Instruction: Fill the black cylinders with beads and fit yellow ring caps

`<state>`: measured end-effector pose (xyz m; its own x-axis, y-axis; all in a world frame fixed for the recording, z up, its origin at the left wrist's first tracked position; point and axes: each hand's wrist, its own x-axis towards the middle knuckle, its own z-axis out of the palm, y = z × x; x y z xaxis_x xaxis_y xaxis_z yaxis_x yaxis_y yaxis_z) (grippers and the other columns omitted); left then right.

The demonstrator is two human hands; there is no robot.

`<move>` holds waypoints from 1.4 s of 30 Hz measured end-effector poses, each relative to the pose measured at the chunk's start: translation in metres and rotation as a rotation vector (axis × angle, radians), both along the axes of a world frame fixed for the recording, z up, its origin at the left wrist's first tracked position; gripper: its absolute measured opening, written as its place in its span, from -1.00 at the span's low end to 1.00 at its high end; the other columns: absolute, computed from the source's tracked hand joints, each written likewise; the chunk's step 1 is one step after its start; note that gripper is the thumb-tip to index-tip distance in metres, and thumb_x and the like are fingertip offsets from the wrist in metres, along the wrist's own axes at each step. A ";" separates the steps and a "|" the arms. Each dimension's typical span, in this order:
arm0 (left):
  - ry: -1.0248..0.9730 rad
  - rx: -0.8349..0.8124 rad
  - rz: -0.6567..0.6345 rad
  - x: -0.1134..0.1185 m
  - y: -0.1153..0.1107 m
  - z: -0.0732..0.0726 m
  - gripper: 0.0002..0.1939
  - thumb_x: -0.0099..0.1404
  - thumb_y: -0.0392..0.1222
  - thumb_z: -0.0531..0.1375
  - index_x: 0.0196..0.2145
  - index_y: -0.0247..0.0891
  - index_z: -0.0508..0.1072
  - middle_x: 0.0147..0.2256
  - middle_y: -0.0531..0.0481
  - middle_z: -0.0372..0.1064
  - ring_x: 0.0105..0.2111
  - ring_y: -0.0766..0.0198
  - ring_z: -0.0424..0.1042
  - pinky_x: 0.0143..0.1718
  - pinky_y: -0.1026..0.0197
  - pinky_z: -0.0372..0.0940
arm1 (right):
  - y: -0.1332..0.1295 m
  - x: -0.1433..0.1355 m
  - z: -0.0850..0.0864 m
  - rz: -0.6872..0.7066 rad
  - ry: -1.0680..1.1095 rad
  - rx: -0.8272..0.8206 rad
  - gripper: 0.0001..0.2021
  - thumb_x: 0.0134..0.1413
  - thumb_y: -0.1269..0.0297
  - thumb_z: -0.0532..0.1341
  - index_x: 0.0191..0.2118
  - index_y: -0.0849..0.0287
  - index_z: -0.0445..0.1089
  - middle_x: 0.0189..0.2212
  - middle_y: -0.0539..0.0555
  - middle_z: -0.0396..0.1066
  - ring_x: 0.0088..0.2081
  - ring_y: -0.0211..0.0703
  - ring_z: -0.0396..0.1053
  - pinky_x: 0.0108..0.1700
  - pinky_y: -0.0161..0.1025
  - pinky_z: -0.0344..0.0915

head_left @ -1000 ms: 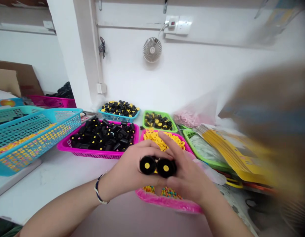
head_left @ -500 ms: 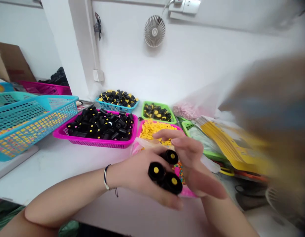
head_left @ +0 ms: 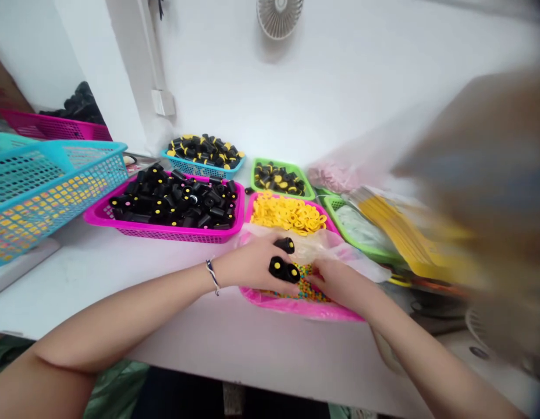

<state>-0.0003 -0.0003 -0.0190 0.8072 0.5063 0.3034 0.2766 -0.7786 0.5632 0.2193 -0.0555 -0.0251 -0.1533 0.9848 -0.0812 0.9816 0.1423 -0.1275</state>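
Observation:
My left hand [head_left: 256, 265] is closed around several black cylinders [head_left: 284, 269] with yellow dots in their ends. It hangs over the pink basket [head_left: 256, 298] at the front, where a clear plastic bag [head_left: 309, 247] holds small multicoloured beads [head_left: 311, 290]. Into these beads reach the bent, pinched fingertips of my right hand [head_left: 340, 282], just right of the cylinders. Whatever lies between those fingertips is hidden. Behind the bag, yellow ring-shaped pieces [head_left: 291, 214] fill a pink container.
A magenta basket [head_left: 165, 233] of black cylinders stands left, beside a stacked blue basket [head_left: 60, 198]. Behind are a blue basket [head_left: 204, 169] and a green basket [head_left: 281, 181] of black and yellow pieces. Yellow packaging [head_left: 392, 233] lies right. A blurred shape [head_left: 492, 192] blocks the far right.
My right hand has gone from beside the cylinders down into the beads. My left hand, still holding the cylinders, has moved farther from me over the bag. The view has tilted down.

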 end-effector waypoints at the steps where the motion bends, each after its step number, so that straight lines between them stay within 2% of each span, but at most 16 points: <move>1: -0.023 0.006 0.016 0.001 0.002 -0.002 -0.56 0.02 0.13 0.29 -0.23 -0.19 0.57 0.05 -0.13 0.25 0.02 0.08 0.33 0.09 0.15 0.21 | 0.000 0.000 -0.002 0.009 -0.004 -0.006 -0.88 0.07 0.35 0.15 -0.42 0.16 0.40 -0.47 0.17 0.47 -0.45 -0.07 0.42 -0.46 -0.23 0.17; 3: -0.064 0.015 0.061 0.001 0.006 -0.007 -0.58 0.03 0.12 0.28 -0.21 -0.18 0.56 0.07 -0.12 0.24 0.04 0.08 0.32 0.11 0.12 0.20 | -0.001 0.000 0.000 0.022 -0.014 -0.015 -0.93 -0.01 0.38 0.21 -0.34 0.18 0.42 -0.45 0.14 0.48 -0.41 -0.06 0.44 -0.41 -0.24 0.23; 5: -0.085 0.033 0.105 0.001 0.009 -0.012 -0.60 0.05 0.09 0.28 -0.20 -0.16 0.56 0.07 -0.12 0.25 0.00 0.09 0.36 0.08 0.09 0.23 | 0.000 0.001 0.003 0.002 -0.038 0.002 -0.77 -0.04 0.39 0.23 -0.18 0.22 0.40 -0.42 0.15 0.48 -0.37 -0.03 0.45 -0.37 -0.23 0.25; 7: -0.091 0.059 0.121 0.000 0.010 -0.015 -0.60 0.05 0.08 0.28 -0.19 -0.16 0.55 0.07 -0.14 0.24 -0.02 0.08 0.37 0.06 0.08 0.24 | 0.001 0.002 0.003 -0.041 -0.077 0.043 -0.72 0.02 0.40 0.18 -0.09 0.26 0.34 -0.40 0.21 0.47 -0.35 0.00 0.45 -0.36 -0.21 0.25; 9: -0.078 0.073 0.111 -0.001 0.009 -0.017 -0.60 0.06 0.09 0.27 -0.19 -0.17 0.56 0.05 -0.16 0.25 -0.03 0.06 0.37 0.06 0.07 0.25 | 0.003 0.004 0.000 -0.053 -0.110 0.070 -0.76 0.06 0.49 0.09 -0.12 0.23 0.34 -0.36 0.23 0.47 -0.33 -0.03 0.44 -0.34 -0.22 0.24; 12: -0.075 0.067 0.093 -0.002 0.008 -0.018 -0.61 0.07 0.09 0.26 -0.20 -0.17 0.56 0.04 -0.15 0.24 -0.04 0.07 0.37 0.05 0.07 0.26 | 0.009 0.007 -0.007 -0.003 -0.125 0.054 -0.71 -0.05 0.66 0.06 -0.25 0.22 0.37 -0.28 0.22 0.44 -0.27 -0.09 0.42 -0.23 -0.25 0.25; 14: -0.083 0.057 0.088 -0.002 0.008 -0.018 -0.61 0.07 0.09 0.27 -0.20 -0.16 0.56 0.06 -0.14 0.22 -0.02 0.07 0.36 0.06 0.07 0.24 | 0.012 0.009 -0.011 0.041 -0.112 0.025 -0.72 -0.10 0.69 0.08 -0.28 0.26 0.38 -0.25 0.23 0.43 -0.22 -0.09 0.41 -0.15 -0.24 0.25; 17: -0.116 0.052 0.099 -0.001 0.009 -0.018 -0.58 0.06 0.11 0.28 -0.16 -0.14 0.55 0.11 -0.13 0.17 0.03 0.06 0.31 0.10 0.08 0.20 | 0.015 0.007 -0.012 0.116 -0.063 -0.022 -0.73 -0.03 0.65 0.07 -0.24 0.28 0.41 -0.22 0.23 0.43 -0.18 -0.11 0.41 -0.09 -0.24 0.25; 23: -0.162 0.017 0.209 0.001 0.011 -0.017 -0.58 0.07 0.17 0.24 -0.21 -0.14 0.56 -0.14 -0.11 0.32 -0.14 0.10 0.37 -0.07 0.08 0.30 | 0.013 -0.008 -0.007 0.246 0.073 -0.093 -0.67 -0.06 0.63 0.05 -0.24 0.23 0.46 -0.26 0.17 0.47 -0.22 -0.12 0.41 -0.18 -0.27 0.26; 26: -0.184 -0.019 0.272 0.001 0.012 -0.018 -0.51 0.05 0.20 0.24 -0.17 -0.17 0.54 -0.14 -0.11 0.31 -0.15 0.10 0.36 -0.08 0.07 0.29 | 0.011 -0.015 -0.006 0.254 0.143 -0.106 -0.63 -0.14 0.66 0.02 -0.29 0.20 0.46 -0.38 0.07 0.49 -0.35 -0.19 0.41 -0.30 -0.32 0.25; 29: -0.212 -0.051 0.286 0.001 0.015 -0.019 -0.49 0.03 0.21 0.26 -0.18 -0.21 0.54 -0.11 -0.12 0.31 -0.14 0.10 0.36 -0.06 0.07 0.29 | 0.010 -0.016 -0.007 0.253 0.212 -0.131 -0.60 -0.12 0.64 0.00 -0.25 0.16 0.46 -0.44 -0.02 0.49 -0.44 -0.24 0.39 -0.37 -0.34 0.25; 34: -0.203 -0.091 0.313 -0.001 0.021 -0.018 -0.43 -0.05 0.22 0.31 -0.18 -0.22 0.54 -0.11 -0.11 0.31 -0.16 0.11 0.38 -0.05 0.08 0.28 | 0.009 -0.009 -0.011 0.173 0.471 -0.216 -0.60 -0.12 0.60 0.06 -0.16 0.16 0.45 -0.22 0.00 0.51 -0.22 -0.20 0.45 -0.15 -0.27 0.33; 36: -0.179 -0.090 0.300 -0.002 0.024 -0.016 -0.40 -0.11 0.25 0.32 -0.19 -0.20 0.55 -0.16 -0.09 0.31 -0.19 0.13 0.38 -0.07 0.09 0.29 | 0.009 -0.007 -0.011 0.114 0.561 -0.263 -0.65 -0.10 0.55 0.11 -0.16 0.17 0.44 -0.21 0.02 0.50 -0.19 -0.19 0.45 -0.10 -0.24 0.33; 39: -0.125 -0.086 0.283 -0.003 0.027 -0.014 -0.39 -0.17 0.27 0.33 -0.22 -0.16 0.56 -0.21 -0.06 0.29 -0.22 0.14 0.37 -0.08 0.09 0.30 | 0.006 -0.007 -0.007 0.018 0.642 -0.295 -0.76 -0.05 0.37 0.23 -0.19 0.18 0.44 -0.20 0.05 0.49 -0.17 -0.16 0.44 -0.08 -0.19 0.34; 42: -0.085 -0.091 0.270 -0.004 0.028 -0.012 -0.38 -0.18 0.29 0.32 -0.22 -0.15 0.56 -0.22 -0.04 0.29 -0.22 0.14 0.37 -0.07 0.09 0.29 | 0.003 -0.009 -0.001 -0.056 0.728 -0.294 -0.74 -0.07 0.23 0.29 -0.21 0.18 0.45 -0.14 0.07 0.47 -0.13 -0.14 0.43 -0.07 -0.17 0.35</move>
<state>-0.0045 0.0281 -0.0308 0.6131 0.7277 0.3075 0.4160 -0.6283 0.6574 0.2107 -0.0528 -0.0263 -0.2190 0.9462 -0.2382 0.6414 -0.0444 -0.7659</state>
